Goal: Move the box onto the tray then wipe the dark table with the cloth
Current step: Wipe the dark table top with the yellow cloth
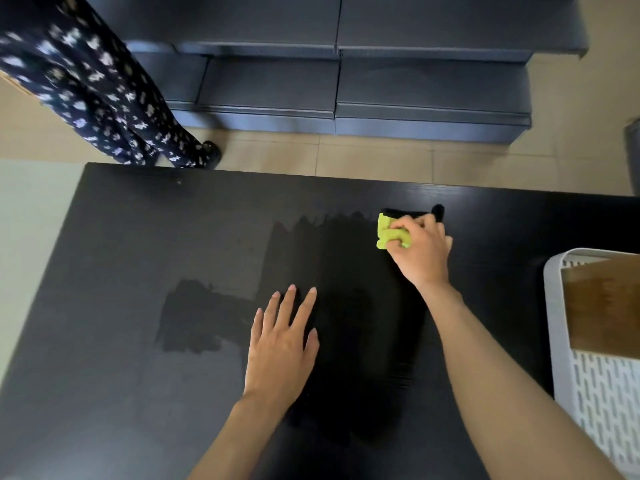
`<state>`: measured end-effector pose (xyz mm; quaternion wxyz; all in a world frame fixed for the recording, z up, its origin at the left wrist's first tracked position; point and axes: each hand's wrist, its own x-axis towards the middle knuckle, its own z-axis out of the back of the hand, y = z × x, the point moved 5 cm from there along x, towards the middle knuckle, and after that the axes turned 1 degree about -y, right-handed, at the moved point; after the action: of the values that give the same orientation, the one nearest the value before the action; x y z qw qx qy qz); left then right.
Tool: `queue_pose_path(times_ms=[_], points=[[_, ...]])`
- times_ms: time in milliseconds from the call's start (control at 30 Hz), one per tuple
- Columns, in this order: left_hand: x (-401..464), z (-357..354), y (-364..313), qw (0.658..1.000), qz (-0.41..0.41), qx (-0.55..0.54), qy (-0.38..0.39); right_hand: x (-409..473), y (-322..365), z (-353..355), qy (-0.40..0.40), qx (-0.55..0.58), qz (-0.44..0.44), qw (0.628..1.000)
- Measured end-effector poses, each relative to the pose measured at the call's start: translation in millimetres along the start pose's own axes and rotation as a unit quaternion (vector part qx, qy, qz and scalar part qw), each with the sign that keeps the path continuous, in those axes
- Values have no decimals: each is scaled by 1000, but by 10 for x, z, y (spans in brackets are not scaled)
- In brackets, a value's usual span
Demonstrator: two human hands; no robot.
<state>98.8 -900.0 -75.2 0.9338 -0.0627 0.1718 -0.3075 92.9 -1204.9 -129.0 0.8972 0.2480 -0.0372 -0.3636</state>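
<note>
Through the head camera, my right hand (420, 249) clutches the green cloth (389, 233) on the dark table (138, 237) right of centre, my left hand (282, 344) lies flat and open at lower centre, and the box (604, 306) sits in the white tray (557, 323) at the right edge.

Looked like shop or showroom floor: beige floor tiles (381, 157), stepped dark display shelving (346, 84) standing bare beyond dark table (138, 271), second person's patterned trousers (97, 88) and shoe beside it.
</note>
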Motion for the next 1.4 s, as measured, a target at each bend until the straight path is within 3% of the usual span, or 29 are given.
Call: queue_pose_path(times_ms=[267, 933, 1100, 1400], points=[[-64, -46, -276, 999, -9, 32, 5, -408, -147, 56, -5, 14, 21, 1000], [-943, 8, -304, 994, -97, 42, 34, -3842, -412, -82, 29, -13, -42, 999], [-956, -4, -306, 995, -90, 29, 39, -3553, -430, -60, 28, -10, -46, 999], [-699, -92, -536, 994, -74, 75, 18, -1767, -562, 102, -2, 6, -18, 1000]])
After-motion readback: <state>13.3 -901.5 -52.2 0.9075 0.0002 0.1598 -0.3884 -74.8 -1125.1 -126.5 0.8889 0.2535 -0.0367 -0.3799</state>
